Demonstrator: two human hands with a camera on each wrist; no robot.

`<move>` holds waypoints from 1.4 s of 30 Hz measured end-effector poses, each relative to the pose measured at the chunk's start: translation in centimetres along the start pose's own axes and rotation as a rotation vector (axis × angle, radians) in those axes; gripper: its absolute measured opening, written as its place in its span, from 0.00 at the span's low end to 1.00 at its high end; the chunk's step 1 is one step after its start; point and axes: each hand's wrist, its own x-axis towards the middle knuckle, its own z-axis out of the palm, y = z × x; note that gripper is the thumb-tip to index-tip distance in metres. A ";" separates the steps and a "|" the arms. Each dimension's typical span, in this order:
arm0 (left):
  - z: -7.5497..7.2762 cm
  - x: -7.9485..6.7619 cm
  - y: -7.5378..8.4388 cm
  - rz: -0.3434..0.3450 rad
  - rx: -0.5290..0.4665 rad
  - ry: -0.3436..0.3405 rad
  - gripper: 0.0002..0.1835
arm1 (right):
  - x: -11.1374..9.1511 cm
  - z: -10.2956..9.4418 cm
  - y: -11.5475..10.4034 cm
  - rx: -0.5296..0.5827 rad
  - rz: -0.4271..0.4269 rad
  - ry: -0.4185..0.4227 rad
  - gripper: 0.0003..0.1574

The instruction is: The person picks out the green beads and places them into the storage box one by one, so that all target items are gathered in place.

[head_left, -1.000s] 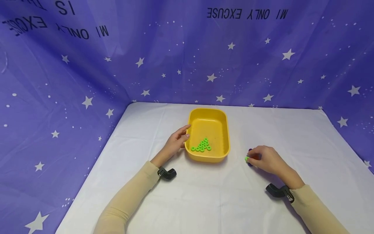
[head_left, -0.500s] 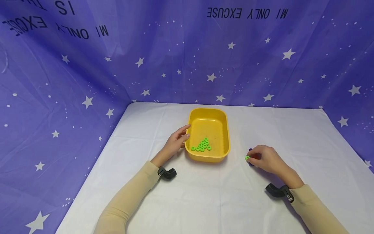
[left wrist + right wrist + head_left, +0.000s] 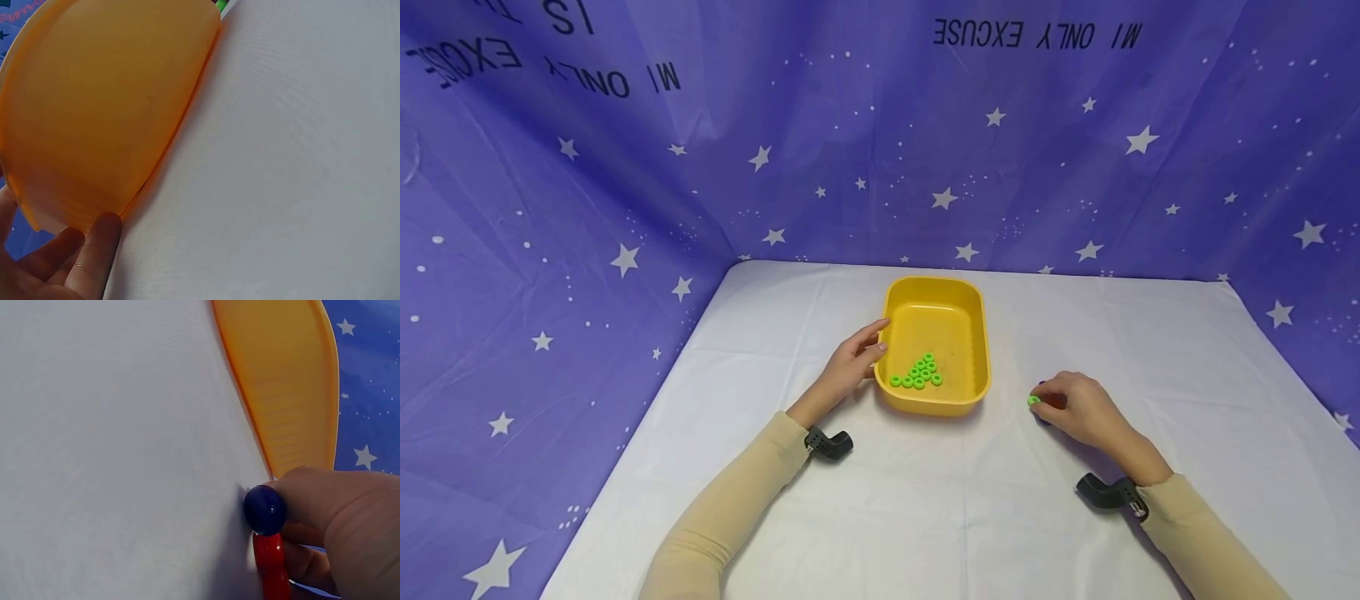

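Observation:
In the head view, my left hand holds the left wall of a yellow tub, its fingertips at the rim. The left wrist view shows that hand's fingers against the tub's outer wall. Inside the tub, several green ring-shaped beads lie at the near left. To the right of the tub, my right hand pinches a green bead between thumb and fingertip. Close by these fingers, a dark blue rounded piece adjoins red rounded pieces; the hand mostly hides them in the head view.
A white cloth covers the table. Purple star-patterned curtains rise behind it and along both sides. Each wrist wears a black strapped camera, the left camera and the right camera.
My right hand has shifted very slightly, and the pinched green bead sits a little higher in view. My left hand, the tub and the beads inside it stay put.

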 end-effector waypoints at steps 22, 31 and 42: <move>0.1 0.0 0.0 -0.005 0.002 0.008 0.27 | 0.0 -0.3 -0.1 0.016 0.054 0.010 0.11; 0.0 -0.1 0.1 0.003 0.002 0.008 0.28 | 0.6 -0.6 -0.5 0.074 0.003 0.121 0.13; -0.1 0.0 0.2 -0.008 -0.002 -0.005 0.28 | 4.0 -1.3 -2.8 0.104 -0.094 0.226 0.12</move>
